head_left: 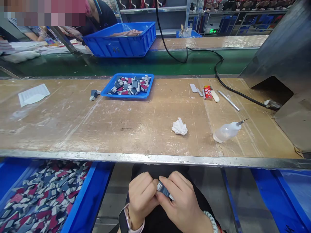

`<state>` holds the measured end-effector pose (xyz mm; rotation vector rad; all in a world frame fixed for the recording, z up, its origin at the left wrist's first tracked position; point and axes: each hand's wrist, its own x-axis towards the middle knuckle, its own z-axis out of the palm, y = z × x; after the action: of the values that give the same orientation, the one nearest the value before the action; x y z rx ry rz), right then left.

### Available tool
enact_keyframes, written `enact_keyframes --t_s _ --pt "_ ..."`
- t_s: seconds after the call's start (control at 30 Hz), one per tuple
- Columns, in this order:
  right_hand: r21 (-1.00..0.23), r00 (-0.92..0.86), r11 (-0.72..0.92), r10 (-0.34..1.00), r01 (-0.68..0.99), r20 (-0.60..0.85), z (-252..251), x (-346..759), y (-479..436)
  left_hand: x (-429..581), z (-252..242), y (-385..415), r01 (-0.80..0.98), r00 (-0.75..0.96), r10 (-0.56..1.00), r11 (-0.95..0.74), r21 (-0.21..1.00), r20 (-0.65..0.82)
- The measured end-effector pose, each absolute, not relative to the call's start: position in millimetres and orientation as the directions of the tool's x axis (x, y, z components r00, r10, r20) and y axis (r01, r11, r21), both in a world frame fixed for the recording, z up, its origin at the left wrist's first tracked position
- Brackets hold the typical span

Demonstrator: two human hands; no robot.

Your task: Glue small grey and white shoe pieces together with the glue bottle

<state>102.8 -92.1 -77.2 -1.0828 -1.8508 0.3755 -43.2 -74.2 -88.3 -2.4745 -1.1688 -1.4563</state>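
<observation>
Just below the front edge of the desk (155,158), the left grip (143,191) and right grip (178,195) are both closed on one small grey piece (163,190), pinched by the fingertips between them. The step in hand appears to be working over this single piece by hand; the next move probably calls for steady fingertips and a light turn, with both ends kept supported. Beyond the grips and slightly left, a blue tray (125,96) holds a heap of similar pieces (131,85) in grey, white and dark red. Lower and well left of the grips, a blue bin (80,197) contains many more, loosely piled. Well to their right, another blue bin (269,194) shows clear plastic sheeting (297,184); I cannot tell what else it contains. Farthest ahead of the grips, a large blue crate (119,45) carries pinkish strips (127,33).
</observation>
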Motion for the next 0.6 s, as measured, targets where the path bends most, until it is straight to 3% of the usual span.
enact_keyframes --t_s 0.6 --pt "-0.496 -0.227 0.651 0.709 0.575 0.668 -77.5 104.9 -94.3 -46.0 -97.1 -78.3 0.614 0.255 0.546 -0.729 0.302 0.798"
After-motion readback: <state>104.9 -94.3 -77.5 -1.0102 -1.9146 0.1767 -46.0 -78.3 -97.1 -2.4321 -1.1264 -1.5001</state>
